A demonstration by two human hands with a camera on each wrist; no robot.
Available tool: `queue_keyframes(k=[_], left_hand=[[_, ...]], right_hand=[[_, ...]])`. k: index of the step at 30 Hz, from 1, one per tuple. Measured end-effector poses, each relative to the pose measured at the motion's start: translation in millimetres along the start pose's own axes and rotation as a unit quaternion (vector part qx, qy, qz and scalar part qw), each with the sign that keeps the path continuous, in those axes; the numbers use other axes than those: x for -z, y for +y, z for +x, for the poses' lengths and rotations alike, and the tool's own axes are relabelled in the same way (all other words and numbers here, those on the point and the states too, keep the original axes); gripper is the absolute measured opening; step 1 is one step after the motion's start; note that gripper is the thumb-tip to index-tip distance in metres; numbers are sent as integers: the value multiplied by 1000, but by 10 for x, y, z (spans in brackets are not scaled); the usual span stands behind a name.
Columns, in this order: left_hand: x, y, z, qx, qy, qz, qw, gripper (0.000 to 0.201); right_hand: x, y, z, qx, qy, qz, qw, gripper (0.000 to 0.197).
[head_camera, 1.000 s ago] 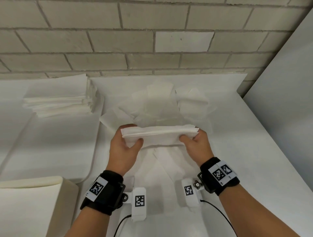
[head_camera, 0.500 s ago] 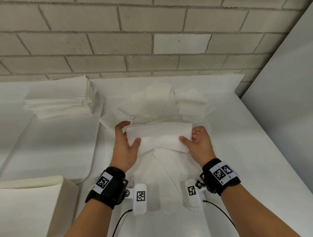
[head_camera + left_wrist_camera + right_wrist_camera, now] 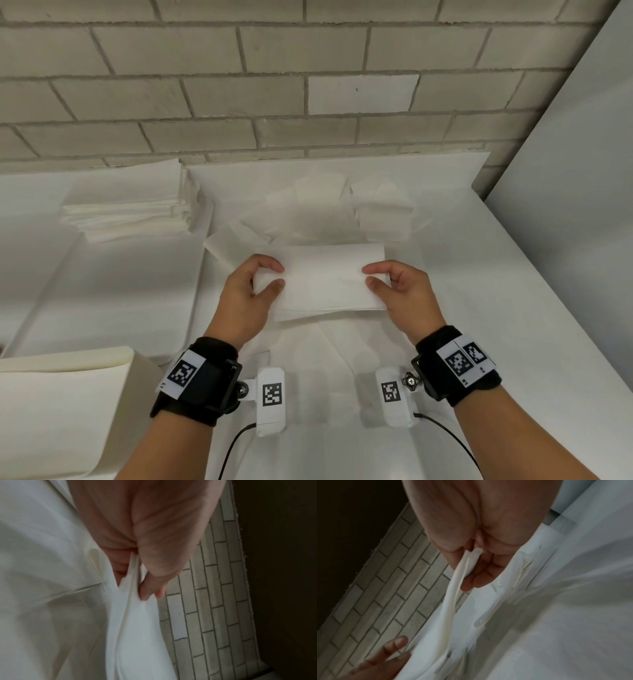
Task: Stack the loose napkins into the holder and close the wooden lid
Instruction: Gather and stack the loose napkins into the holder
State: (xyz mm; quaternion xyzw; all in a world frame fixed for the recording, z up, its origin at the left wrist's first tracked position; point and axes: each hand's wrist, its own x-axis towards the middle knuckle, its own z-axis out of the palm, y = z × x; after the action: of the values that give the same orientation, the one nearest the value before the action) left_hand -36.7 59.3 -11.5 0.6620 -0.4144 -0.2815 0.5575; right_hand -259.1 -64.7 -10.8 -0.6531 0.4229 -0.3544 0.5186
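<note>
Pale brick wall (image 3: pixel 205 92) backs a white desk (image 3: pixel 479 308). Above it, the left hand (image 3: pixel 251 298) and right hand (image 3: pixel 399 291) each pinch one end of a thin bundle of napkins (image 3: pixel 325 277). Light, limp and slippery between layers, it likely needs both-end support. Loose napkins (image 3: pixel 342 205) lie behind; a squared stack (image 3: pixel 130 202) sits left.

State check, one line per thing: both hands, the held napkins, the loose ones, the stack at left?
left hand: pinches the left end of the held napkins
right hand: pinches their right end
held napkins: folded bundle, lifted between both hands
loose napkins: scattered on the table behind
napkin stack: piled at left, untouched
</note>
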Motion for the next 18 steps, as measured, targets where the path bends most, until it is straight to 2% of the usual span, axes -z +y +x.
queue_keyframes(k=[2, 6, 11, 16, 18], left_hand=[[2, 39, -42, 10, -16, 15, 1000, 29], [40, 140, -128, 9, 13, 29, 999, 27], [234, 358, -265, 25, 28, 13, 999, 27], [816, 688, -460, 30, 25, 65, 997, 23], [1151, 777, -588, 39, 13, 82, 996, 22]], right_hand=[[35, -14, -12, 15, 5, 5, 1000, 25], [101, -61, -68, 21, 6, 17, 1000, 26], [80, -296, -153, 12, -66, 51, 996, 17], [-182, -659, -320, 25, -143, 59, 988, 13], [-384, -807, -421, 21, -171, 54, 984, 18]])
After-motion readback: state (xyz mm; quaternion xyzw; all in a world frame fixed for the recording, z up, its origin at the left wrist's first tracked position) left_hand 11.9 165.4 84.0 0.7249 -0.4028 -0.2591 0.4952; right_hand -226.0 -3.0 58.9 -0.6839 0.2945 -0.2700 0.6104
